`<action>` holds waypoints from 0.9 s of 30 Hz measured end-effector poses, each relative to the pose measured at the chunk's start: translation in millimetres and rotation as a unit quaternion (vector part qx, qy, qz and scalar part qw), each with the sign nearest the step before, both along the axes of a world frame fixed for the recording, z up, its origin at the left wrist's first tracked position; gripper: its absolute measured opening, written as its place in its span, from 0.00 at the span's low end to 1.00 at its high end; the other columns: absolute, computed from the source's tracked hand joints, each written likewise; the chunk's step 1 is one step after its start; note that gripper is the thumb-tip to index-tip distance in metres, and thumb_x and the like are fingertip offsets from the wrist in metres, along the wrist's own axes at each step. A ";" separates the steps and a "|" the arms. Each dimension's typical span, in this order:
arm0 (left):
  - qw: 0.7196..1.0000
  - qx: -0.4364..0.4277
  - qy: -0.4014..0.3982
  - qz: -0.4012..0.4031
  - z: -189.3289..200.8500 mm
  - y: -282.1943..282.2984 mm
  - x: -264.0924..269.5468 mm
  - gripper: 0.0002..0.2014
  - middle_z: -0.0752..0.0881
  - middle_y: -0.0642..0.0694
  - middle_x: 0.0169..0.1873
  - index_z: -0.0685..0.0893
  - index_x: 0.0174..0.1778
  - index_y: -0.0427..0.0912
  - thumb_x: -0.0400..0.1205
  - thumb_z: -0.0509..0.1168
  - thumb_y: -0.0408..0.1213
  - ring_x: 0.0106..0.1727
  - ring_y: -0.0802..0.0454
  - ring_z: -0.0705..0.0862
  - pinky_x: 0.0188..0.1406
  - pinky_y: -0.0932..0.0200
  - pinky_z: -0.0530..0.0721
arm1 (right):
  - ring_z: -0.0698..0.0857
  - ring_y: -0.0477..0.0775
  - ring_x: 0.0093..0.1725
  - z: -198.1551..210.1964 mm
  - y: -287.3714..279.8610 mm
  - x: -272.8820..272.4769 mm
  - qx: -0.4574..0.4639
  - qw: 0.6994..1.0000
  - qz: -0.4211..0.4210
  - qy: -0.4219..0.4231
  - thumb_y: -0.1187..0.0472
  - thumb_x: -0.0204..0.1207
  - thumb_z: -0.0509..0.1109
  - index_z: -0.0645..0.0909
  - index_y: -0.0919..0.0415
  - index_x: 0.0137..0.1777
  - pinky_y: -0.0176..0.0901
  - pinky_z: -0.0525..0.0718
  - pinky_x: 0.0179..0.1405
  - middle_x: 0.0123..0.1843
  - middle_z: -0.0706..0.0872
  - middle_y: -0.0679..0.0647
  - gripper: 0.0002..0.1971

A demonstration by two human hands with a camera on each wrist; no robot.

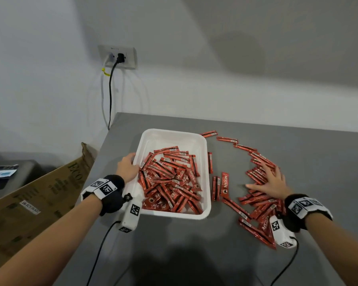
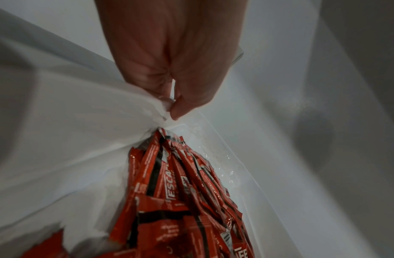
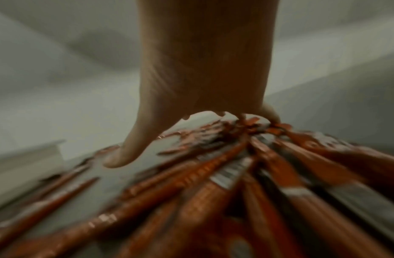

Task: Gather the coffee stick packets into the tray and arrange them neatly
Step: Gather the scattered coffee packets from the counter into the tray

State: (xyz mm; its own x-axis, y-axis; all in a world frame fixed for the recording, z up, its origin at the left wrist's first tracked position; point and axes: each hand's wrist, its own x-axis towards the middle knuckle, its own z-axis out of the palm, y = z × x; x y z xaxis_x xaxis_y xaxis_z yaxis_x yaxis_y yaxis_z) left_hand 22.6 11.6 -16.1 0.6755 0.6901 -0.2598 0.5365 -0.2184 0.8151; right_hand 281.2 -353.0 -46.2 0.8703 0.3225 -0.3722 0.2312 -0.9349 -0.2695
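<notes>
- A person's left hand (image 1: 127, 167) grips the left rim of a white tray (image 1: 203, 215) on a grey table (image 1: 194, 254); the left wrist view shows the thumb and fingers (image 2: 182, 106) pinched on the rim.
- Red coffee stick packets in the tray (image 1: 170, 182) lie in a loose, criss-crossed heap that fills its near half; the far end of the tray is bare.
- The right hand (image 1: 271, 182) lies flat, fingers spread and straight, on top of a curved band of packets on the table (image 1: 260, 205) to the right of the tray.
- A few single packets (image 1: 225, 183) lie between the tray and that band, and more trail off toward the far edge.
- A cardboard box (image 1: 35, 203) leans beside the table on the left; a wall socket (image 1: 118, 57) with plugged cables sits above.
</notes>
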 end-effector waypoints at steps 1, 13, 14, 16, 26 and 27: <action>1.000 0.000 0.000 -0.002 0.0 0.1 -0.1 0.23 0.81 0.37 0.66 0.73 0.73 0.38 0.81 0.62 0.26 0.67 0.38 0.78 0.68 0.48 0.74 | 0.42 0.72 0.82 -8.7 -5.5 2.0 -0.020 1.000 -0.002 0.005 0.24 0.49 0.71 0.38 0.35 0.81 0.77 0.51 0.76 0.84 0.35 0.62 0.63; 1.000 -0.009 -0.006 0.000 2.8 -3.1 -1.1 0.22 0.80 0.37 0.66 0.73 0.73 0.39 0.81 0.61 0.28 0.65 0.39 0.79 0.66 0.48 0.75 | 0.77 0.68 0.63 -17.3 50.0 -29.2 0.074 0.984 0.085 -0.136 0.62 0.77 0.70 0.75 0.56 0.72 0.55 0.74 0.66 0.65 0.74 0.66 0.23; 1.000 -0.009 -0.006 0.001 3.0 -3.3 -1.2 0.22 0.80 0.37 0.66 0.72 0.73 0.39 0.82 0.61 0.27 0.66 0.39 0.79 0.66 0.48 0.75 | 0.79 0.67 0.62 -14.3 53.0 -30.0 0.091 0.983 0.087 -0.133 0.66 0.77 0.69 0.77 0.58 0.71 0.53 0.75 0.64 0.62 0.77 0.66 0.21; 1.000 -0.006 -0.001 0.002 3.6 -3.8 -1.3 0.22 0.79 0.37 0.67 0.72 0.73 0.38 0.82 0.60 0.27 0.67 0.39 0.78 0.66 0.49 0.73 | 0.83 0.64 0.58 -6.0 58.4 -30.0 0.130 0.977 0.086 -0.147 0.70 0.77 0.68 0.83 0.62 0.65 0.50 0.78 0.62 0.58 0.84 0.65 0.17; 1.000 -0.009 -0.006 0.002 2.5 -4.4 -0.4 0.22 0.80 0.36 0.66 0.72 0.74 0.39 0.82 0.60 0.27 0.65 0.38 0.79 0.65 0.47 0.75 | 0.82 0.40 0.43 62.5 130.0 -88.1 0.347 0.918 0.131 -0.140 0.61 0.74 0.74 0.85 0.57 0.62 0.21 0.78 0.42 0.56 0.83 0.55 0.15; 1.000 -0.010 -0.006 0.001 2.4 -4.1 -0.4 0.22 0.80 0.36 0.66 0.72 0.73 0.39 0.82 0.60 0.27 0.65 0.38 0.80 0.65 0.46 0.76 | 0.82 0.41 0.44 65.0 139.6 -97.1 0.351 0.921 0.142 -0.094 0.59 0.73 0.75 0.83 0.58 0.64 0.23 0.81 0.45 0.58 0.80 0.55 0.19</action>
